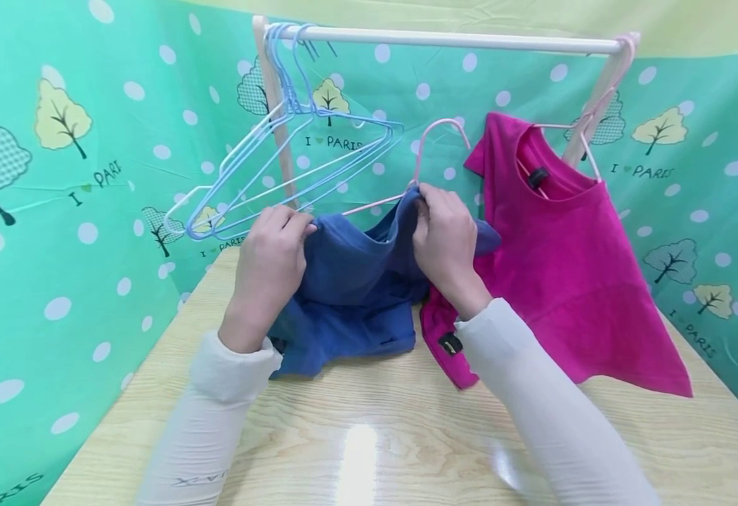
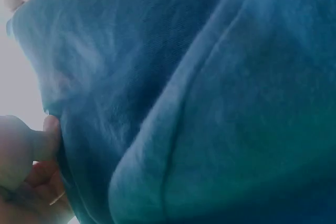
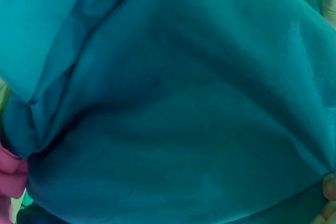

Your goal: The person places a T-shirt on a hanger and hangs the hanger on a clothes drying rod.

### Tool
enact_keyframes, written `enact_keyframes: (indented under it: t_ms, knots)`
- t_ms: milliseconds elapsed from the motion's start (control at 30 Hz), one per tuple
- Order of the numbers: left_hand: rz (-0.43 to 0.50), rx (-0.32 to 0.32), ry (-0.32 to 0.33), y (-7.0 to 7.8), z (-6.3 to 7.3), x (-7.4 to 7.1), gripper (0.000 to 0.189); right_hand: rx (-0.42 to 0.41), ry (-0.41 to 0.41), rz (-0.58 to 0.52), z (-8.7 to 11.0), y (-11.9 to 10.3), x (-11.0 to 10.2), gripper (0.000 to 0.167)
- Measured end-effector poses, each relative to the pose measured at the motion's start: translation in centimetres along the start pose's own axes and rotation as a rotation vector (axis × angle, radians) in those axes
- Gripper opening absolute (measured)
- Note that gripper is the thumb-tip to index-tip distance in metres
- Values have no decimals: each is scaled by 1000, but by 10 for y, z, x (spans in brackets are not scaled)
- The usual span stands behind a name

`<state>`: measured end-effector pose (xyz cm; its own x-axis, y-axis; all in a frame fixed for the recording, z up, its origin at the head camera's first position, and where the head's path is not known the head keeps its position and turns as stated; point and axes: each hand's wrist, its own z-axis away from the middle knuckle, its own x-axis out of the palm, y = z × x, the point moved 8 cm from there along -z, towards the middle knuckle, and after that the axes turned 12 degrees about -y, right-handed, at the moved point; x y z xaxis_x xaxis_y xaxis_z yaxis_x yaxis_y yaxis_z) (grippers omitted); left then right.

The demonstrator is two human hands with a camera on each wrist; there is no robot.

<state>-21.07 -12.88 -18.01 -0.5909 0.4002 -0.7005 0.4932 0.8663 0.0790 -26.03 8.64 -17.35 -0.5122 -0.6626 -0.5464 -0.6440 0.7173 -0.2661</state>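
Note:
A blue T-shirt point(image 1: 350, 267) is stretched between both hands above the table, its lower part bunched on the wood. At its upper left edge my left hand point(image 1: 272, 256) pinches the fabric. My right hand point(image 1: 446, 235) grips the neckline at the right, close to the base of a pink hanger's hook point(image 1: 421, 144). The hanger's thin pink arm shows behind the neck opening; the rest of it is hidden by the shirt. Blue cloth point(image 2: 126, 66) fills most of the left wrist view, with a thumb and fingers point(image 2: 50, 135) holding its edge. The right wrist view also shows mostly shirt point(image 3: 173, 108).
A rack with a white rail point(image 1: 457, 40) stands at the back. Several blue and white hangers point(image 1: 293, 116) hang at its left end. On the right, a magenta T-shirt point(image 1: 559, 267) hangs on a pink hanger, its lower part near my right forearm. Patterned cloth point(image 1: 59, 295) surrounds the wooden table point(image 1: 306, 450).

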Motion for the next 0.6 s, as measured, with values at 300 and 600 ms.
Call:
enact_keyframes:
  t_ms: [300,600]
  knots:
    - [149,-35,125,-4,0,-3,23,-148,-11,-3,-3,-13,-1,21]
    - [206,-80,226,-20,4,-16,28,-222,-77,130,-8,-3,0,28]
